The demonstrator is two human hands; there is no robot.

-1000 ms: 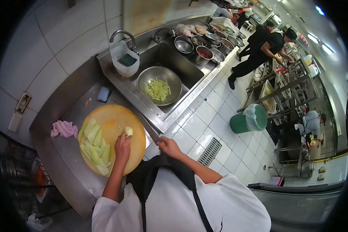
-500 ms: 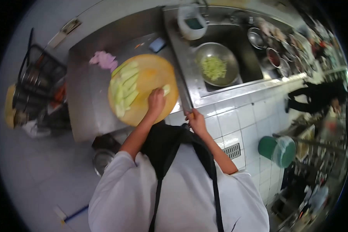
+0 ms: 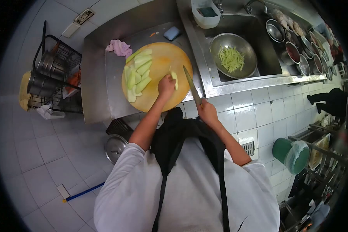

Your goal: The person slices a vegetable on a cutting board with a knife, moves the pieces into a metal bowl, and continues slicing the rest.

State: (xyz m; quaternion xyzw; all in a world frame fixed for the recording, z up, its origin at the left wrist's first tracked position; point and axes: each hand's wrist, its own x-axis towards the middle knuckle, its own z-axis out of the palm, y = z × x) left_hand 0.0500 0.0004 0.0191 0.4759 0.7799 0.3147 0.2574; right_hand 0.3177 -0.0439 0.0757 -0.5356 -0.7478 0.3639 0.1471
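A round yellow cutting board [image 3: 152, 102] lies on the steel counter, with several pale green vegetable slices [image 3: 137, 77] laid out along its left side. My left hand [image 3: 166, 86] is closed at the board's right part, its fingers on a single pale green vegetable slice [image 3: 174, 79]. Just off the board's lower right edge, my right hand [image 3: 207, 112] grips the handle of a knife [image 3: 192, 84]. The long blade points up and away, beside the board's right edge and apart from the slice.
A metal bowl [image 3: 251, 48] of shredded pale green vegetable sits over the sink [image 3: 274, 65]. A pink cloth [image 3: 119, 48] and blue sponge [image 3: 171, 33] lie behind the board. Several bowls [image 3: 292, 52] crowd the right. A dark-clothed person [image 3: 332, 102] is at far right.
The whole view has shifted, moving the counter up and right in the picture. The knife blade now shows more clearly beside the board. My left hand stays at the slice.
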